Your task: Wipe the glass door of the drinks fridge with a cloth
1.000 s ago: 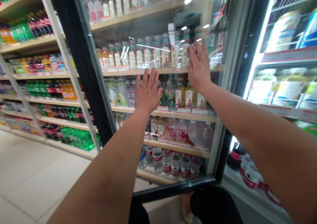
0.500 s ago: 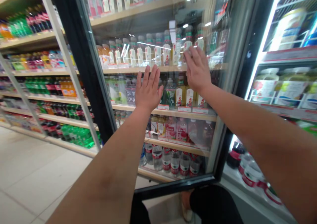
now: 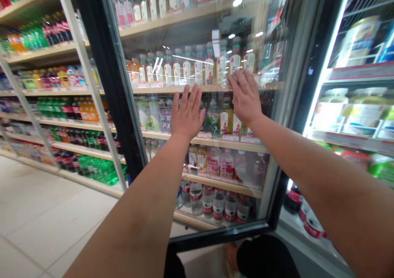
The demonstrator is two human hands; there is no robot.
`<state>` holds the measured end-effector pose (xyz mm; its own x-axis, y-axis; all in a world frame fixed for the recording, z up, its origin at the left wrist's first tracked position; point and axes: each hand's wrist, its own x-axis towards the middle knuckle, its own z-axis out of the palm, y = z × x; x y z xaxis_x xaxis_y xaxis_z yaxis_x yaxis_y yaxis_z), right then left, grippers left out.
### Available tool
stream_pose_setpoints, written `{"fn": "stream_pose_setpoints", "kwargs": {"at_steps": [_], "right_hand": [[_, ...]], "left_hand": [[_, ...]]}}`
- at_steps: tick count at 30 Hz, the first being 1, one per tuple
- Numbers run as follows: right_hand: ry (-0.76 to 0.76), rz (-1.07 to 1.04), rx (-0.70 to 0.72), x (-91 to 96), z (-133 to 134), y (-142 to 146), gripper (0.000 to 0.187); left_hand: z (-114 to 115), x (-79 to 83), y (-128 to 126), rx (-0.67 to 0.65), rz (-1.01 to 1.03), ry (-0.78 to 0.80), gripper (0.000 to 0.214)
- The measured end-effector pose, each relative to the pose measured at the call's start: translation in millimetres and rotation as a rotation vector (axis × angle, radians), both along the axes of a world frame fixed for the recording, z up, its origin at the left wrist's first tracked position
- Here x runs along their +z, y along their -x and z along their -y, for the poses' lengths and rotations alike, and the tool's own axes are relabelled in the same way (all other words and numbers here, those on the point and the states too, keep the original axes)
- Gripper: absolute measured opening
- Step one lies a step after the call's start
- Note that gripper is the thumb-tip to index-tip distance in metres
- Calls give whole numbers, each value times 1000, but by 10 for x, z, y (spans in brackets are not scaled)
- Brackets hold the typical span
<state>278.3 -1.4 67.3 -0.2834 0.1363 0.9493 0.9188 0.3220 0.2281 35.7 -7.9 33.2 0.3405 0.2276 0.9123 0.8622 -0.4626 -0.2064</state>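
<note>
A glass door point(image 3: 184, 36) in a black frame stands swung out in front of me, with bottles showing through it. My left hand point(image 3: 186, 114) lies against the pane, palm forward and fingers spread, holding nothing. Higher up and to the right, my right hand point(image 3: 246, 97) presses on the same glass. Its fingers are close together and slightly bent. A thin pale edge shows beside the fingertips and under the palm; what it is I cannot make out.
Right of the door's dark frame point(image 3: 303, 81) is a lit cooler with bottles point(image 3: 331, 108) on wire shelves. Drink shelves point(image 3: 74, 125) run along the left over a tiled floor point(image 3: 55, 212). My leg point(image 3: 264, 257) is just below the door's bottom edge.
My right hand has slid a little down the glass. The left hand stays at nearly the same spot on the pane. The whole view has shifted slightly.
</note>
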Motion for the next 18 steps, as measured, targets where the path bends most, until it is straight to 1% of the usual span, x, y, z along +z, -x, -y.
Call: {"fn": "stream_pose_setpoints", "kwargs": {"at_steps": [1,3,4,5,6,8,10,12,13,15,18], "right_hand": [[30,77,0,-26,36,0,59],[102,232,7,1,90,-40,58],[125,269,9,47,100,-73,59],[129,257,8,104,97,-108,59],[115,199,3,160,82,-139,59],[51,-1,-6,223,28,-174,61],[-1,-172,8,185,-23,-166,61],[-21,-231,40,74,-41,-144,61],[-19,-211,52,16,-36,-143,61],[7,-86,61,-61,-12,-187,61],[43,124,57,-47,2,-353,60]], "left_hand": [[-4,-1,2,5,-3,-3,68],[-10,-1,6,10,-7,-7,67],[-12,0,6,10,-7,-6,67],[-12,3,6,10,-7,-1,67],[-10,6,5,9,-6,7,67],[2,14,0,9,-1,25,67],[19,20,-7,10,3,32,67],[33,21,-12,14,2,26,67],[37,20,-13,14,1,22,67],[38,17,-12,5,0,19,67],[30,12,-3,-18,6,15,67]]}}
